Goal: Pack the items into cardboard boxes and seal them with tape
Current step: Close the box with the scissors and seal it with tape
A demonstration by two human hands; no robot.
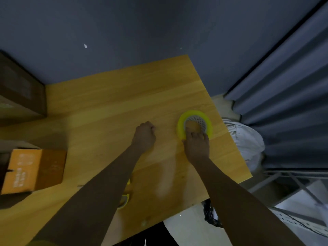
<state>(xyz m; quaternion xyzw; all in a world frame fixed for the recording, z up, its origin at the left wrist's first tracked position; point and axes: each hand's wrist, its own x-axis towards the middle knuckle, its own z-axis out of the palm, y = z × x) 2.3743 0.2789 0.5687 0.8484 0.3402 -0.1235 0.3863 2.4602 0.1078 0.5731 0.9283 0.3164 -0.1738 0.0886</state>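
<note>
A: Where does the one view look from?
B: From the person's head, steeply down and forward onto the wooden counter (110, 96), both forearms reaching in from the bottom edge.
A: How near?
B: Near; the wide lens bends the edges, taking in the grey wall beyond and the floor to the right

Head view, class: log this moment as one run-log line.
right hand: grips yellow tape roll on table | left hand: curled, holds nothing | orange box: apart, left
</note>
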